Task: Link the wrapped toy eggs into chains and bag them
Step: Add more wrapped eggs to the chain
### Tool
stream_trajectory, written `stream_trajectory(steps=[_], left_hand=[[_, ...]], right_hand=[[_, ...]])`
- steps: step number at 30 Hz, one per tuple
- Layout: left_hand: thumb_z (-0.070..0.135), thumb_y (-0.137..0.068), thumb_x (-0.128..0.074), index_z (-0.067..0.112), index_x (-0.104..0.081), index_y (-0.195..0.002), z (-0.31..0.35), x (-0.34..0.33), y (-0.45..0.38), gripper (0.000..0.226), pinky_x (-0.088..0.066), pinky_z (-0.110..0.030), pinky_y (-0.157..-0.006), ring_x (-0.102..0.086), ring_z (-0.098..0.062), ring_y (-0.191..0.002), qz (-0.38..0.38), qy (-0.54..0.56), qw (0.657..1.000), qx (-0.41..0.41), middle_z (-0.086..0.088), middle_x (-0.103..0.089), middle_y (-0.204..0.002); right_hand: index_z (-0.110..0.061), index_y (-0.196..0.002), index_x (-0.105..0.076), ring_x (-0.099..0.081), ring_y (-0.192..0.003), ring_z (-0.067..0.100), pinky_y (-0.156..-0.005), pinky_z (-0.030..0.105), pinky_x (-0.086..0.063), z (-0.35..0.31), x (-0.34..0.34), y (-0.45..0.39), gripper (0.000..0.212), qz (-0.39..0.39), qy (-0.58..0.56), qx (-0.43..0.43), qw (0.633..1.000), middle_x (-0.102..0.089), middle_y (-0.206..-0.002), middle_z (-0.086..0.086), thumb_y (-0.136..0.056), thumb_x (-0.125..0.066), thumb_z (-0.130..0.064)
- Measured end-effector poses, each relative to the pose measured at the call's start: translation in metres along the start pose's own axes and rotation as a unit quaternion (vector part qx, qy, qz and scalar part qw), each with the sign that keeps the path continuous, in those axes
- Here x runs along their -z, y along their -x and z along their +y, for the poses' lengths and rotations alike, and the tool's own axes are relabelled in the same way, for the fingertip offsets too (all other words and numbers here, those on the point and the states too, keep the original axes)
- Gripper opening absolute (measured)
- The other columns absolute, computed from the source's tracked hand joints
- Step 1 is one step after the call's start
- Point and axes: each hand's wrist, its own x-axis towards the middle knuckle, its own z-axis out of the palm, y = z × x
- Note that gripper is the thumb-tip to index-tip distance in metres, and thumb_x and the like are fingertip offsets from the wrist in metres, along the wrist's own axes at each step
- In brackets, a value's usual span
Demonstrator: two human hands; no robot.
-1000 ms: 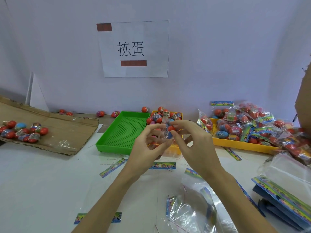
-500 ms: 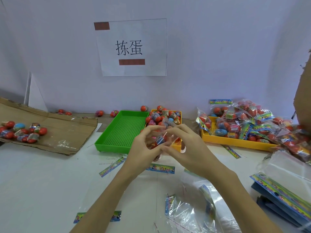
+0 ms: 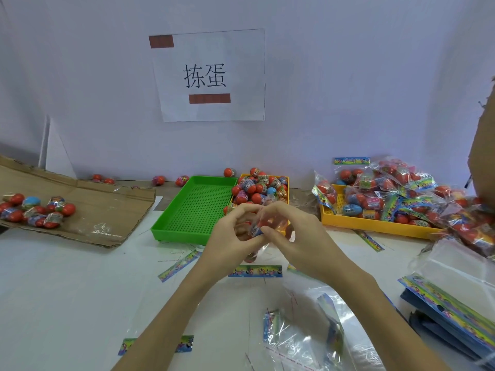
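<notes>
Left hand [image 3: 230, 236] and right hand [image 3: 300, 236] meet above table [image 3: 67, 290], in front of small yellow tray [image 3: 287, 180] of loose eggs; fingers of both curled, pinching wrapped toy eggs [image 3: 255, 229] between them.

Eggs look light, hard, smooth; clear wrap crinkly, slippery. Better hold at wrap ends, not at shell.

Link itself hidden behind fingers; number of eggs in hands perhaps two, cannot tell. Open clear bag [image 3: 308, 336] lies near, low edge cut off.

A plain pale wall [image 3: 348, 76] fills the upper half, evenly lit. A white paper sign [image 3: 210, 74] with two black Chinese characters and two reddish-brown bars is fixed to it. Below, a white table [image 3: 53, 303] meets the wall.
</notes>
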Motion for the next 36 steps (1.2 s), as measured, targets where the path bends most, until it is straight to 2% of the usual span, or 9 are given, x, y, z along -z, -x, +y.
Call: stream_trajectory(steps=[3,7,11,15,20,23,28,32,36], left_hand=[[0.01,-0.084,-0.083,0.026,-0.066,-0.122,-0.002,0.0,0.0,0.044,-0.061,-0.034,-0.089,-0.075,-0.019,-0.101,-0.006,-0.006,1.0,-0.004,0.001,-0.077,-0.107],[0.026,-0.078,-0.08,0.031,-0.066,-0.124,0.0,-0.002,0.001,0.049,-0.056,-0.031,-0.063,-0.069,-0.016,-0.075,-0.026,-0.004,1.0,0.004,-0.002,-0.075,-0.103],[0.025,-0.077,-0.091,0.038,-0.061,-0.134,-0.001,0.0,0.0,0.066,-0.059,-0.033,-0.091,-0.071,-0.021,-0.11,-0.061,-0.025,0.998,-0.001,0.005,-0.073,-0.119],[0.022,-0.078,-0.089,0.043,-0.053,-0.142,-0.002,0.004,-0.001,0.076,-0.054,-0.046,-0.105,-0.066,-0.023,-0.118,-0.092,-0.05,0.994,0.011,0.009,-0.067,-0.13],[0.014,-0.082,-0.086,0.044,-0.053,-0.142,0.001,0.003,0.0,0.075,-0.055,-0.04,-0.103,-0.068,-0.019,-0.113,-0.102,-0.032,0.994,0.022,0.01,-0.066,-0.13],[0.016,-0.085,-0.086,0.042,-0.053,-0.143,0.003,0.003,0.001,0.072,-0.056,-0.031,-0.1,-0.068,-0.015,-0.116,-0.104,-0.025,0.994,0.026,0.013,-0.067,-0.132],[0.017,-0.081,-0.09,0.04,-0.056,-0.139,0.003,0.002,0.0,0.07,-0.058,-0.031,-0.096,-0.071,-0.014,-0.115,-0.082,-0.008,0.996,0.037,0.014,-0.071,-0.125],[0.015,-0.081,-0.09,0.036,-0.057,-0.139,0.003,0.003,0.0,0.07,-0.056,-0.038,-0.103,-0.071,-0.016,-0.115,-0.079,0.002,0.996,0.048,0.009,-0.071,-0.129],[0.003,-0.083,-0.085,0.039,-0.06,-0.133,0.004,0.0,0.001,0.067,-0.056,-0.029,-0.099,-0.073,-0.016,-0.111,-0.069,0.021,0.996,0.049,0.008,-0.072,-0.126]], right_hand=[[-0.025,-0.109,-0.068,-0.057,-0.094,-0.001,-0.072,0.008,-0.043,0.0,-0.002,0.0,0.014,0.01,0.009,-0.005,1.0,-0.064,-0.101,-0.018,-0.096,-0.07,-0.023],[-0.03,-0.105,-0.074,-0.057,-0.091,0.002,-0.074,0.011,-0.044,0.0,-0.003,0.0,0.013,0.011,0.021,-0.04,0.999,-0.061,-0.107,-0.012,-0.092,-0.074,-0.033],[-0.024,-0.098,-0.075,-0.06,-0.088,0.001,-0.077,0.01,-0.046,0.0,-0.001,0.0,0.006,0.02,0.039,-0.035,0.998,-0.062,-0.105,-0.01,-0.096,-0.071,-0.022],[-0.016,-0.102,-0.075,-0.055,-0.082,-0.001,-0.073,0.006,-0.04,0.003,-0.001,-0.001,0.009,0.024,0.094,-0.008,0.995,-0.065,-0.102,-0.007,-0.099,-0.067,-0.017],[-0.012,-0.115,-0.071,-0.046,-0.102,0.007,-0.086,0.011,-0.037,0.007,-0.006,-0.001,0.021,0.009,0.158,-0.014,0.987,-0.06,-0.117,0.002,-0.104,-0.056,-0.02],[-0.016,-0.119,-0.071,-0.043,-0.102,0.009,-0.081,0.007,-0.034,0.006,-0.008,0.0,0.024,0.011,0.155,-0.024,0.988,-0.055,-0.116,0.002,-0.105,-0.054,-0.025],[-0.025,-0.113,-0.077,-0.047,-0.102,0.014,-0.087,0.026,-0.043,0.005,-0.001,0.0,0.021,-0.019,0.141,-0.04,0.989,-0.058,-0.108,-0.004,-0.103,-0.058,-0.027],[-0.022,-0.112,-0.078,-0.056,-0.098,0.013,-0.085,0.029,-0.048,0.004,0.009,0.001,0.02,-0.007,0.135,-0.025,0.99,-0.071,-0.106,-0.006,-0.102,-0.062,-0.017],[-0.024,-0.115,-0.074,-0.056,-0.1,0.014,-0.091,0.032,-0.047,0.002,0.007,0.0,0.022,-0.014,0.138,-0.038,0.99,-0.071,-0.108,-0.004,-0.105,-0.055,-0.018]])
